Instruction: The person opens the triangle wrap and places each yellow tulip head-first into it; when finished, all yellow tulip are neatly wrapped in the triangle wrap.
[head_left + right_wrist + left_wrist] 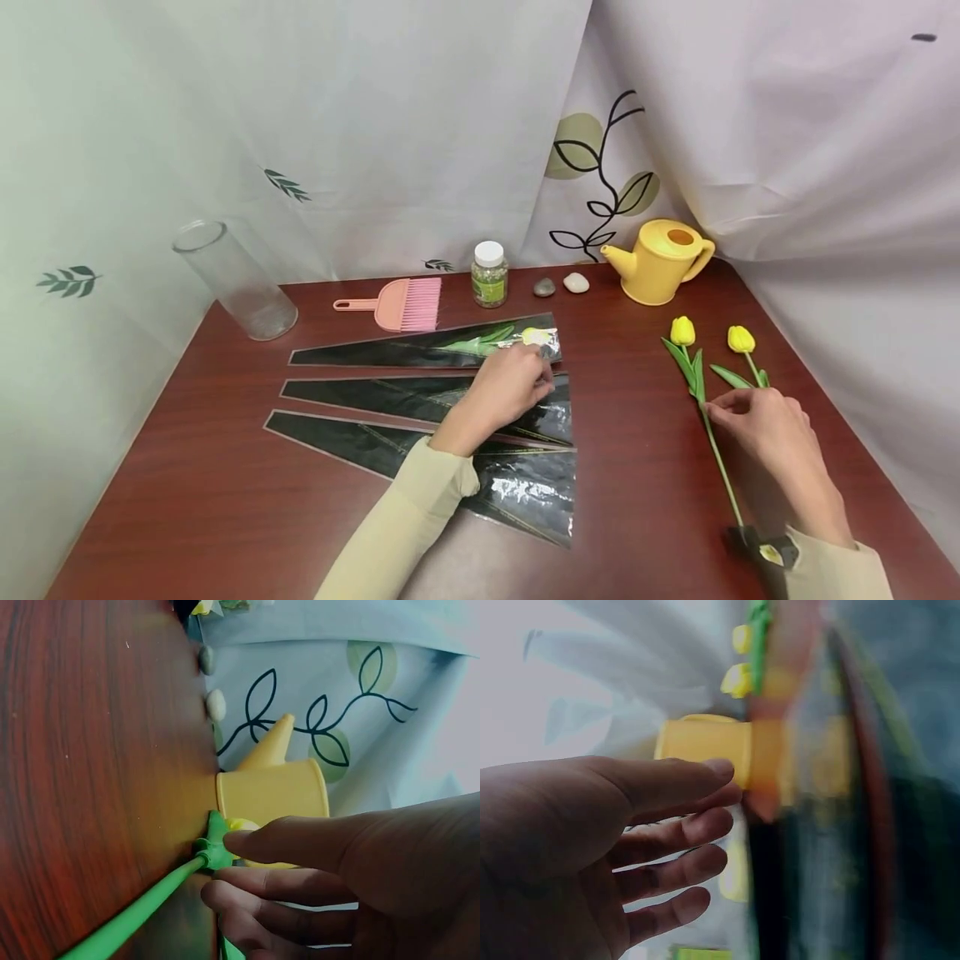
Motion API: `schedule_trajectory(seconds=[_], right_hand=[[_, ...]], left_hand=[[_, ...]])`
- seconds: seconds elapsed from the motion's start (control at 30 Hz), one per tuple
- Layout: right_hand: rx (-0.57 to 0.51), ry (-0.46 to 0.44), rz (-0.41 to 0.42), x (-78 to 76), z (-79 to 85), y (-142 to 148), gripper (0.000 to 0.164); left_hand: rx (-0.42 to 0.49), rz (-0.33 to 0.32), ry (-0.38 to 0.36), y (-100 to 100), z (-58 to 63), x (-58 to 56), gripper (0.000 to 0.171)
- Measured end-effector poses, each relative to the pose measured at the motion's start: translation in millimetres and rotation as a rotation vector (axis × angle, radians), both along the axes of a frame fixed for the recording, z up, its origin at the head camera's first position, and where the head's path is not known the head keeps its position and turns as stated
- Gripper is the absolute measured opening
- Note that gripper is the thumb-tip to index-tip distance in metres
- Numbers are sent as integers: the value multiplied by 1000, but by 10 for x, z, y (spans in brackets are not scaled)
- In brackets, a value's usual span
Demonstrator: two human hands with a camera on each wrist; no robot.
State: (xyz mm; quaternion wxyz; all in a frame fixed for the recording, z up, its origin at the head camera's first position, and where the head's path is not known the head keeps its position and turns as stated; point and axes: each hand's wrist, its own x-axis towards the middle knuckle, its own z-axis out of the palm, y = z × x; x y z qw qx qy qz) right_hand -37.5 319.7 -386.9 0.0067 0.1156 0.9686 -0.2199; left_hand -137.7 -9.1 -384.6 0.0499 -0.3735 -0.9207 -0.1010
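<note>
Three dark, tapered plastic flower sleeves lie side by side: a back sleeve (367, 352), a middle sleeve (341, 391) and a front sleeve (525, 490). Inside the back one is a yellow tulip (480, 343). My left hand (510, 383) hovers over the wide ends of the back and middle sleeves, and its wrist view shows loosely bent fingers with nothing between them. On the right, my right hand (772, 433) is at the stem of a yellow tulip (682, 332). Its thumb and fingertips stand apart beside the green stem (142, 907). Another yellow tulip (741, 339) is partly hidden behind this hand.
Along the back stand a yellow watering can (652, 271), two stones (576, 282) and a white-capped jar (489, 279). A pink dustpan with brush (393, 305) lies left of them. The tall glass vase (247, 292) is at the far left. Curtains border the table (645, 500).
</note>
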Motion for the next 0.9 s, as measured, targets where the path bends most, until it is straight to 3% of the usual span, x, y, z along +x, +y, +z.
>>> schedule_trajectory(seconds=[0.13, 0.37, 0.9], right_hand=[[2, -40, -8, 7, -3, 8, 23], [-8, -105, -17, 38, 7, 29, 31], [-59, -82, 18, -25, -79, -12, 28]], left_hand=[[-45, -31, -17, -31, -96, 67, 11], [-66, -55, -40, -26, -119, 69, 16], [-26, -46, 28, -61, -171, 28, 14]])
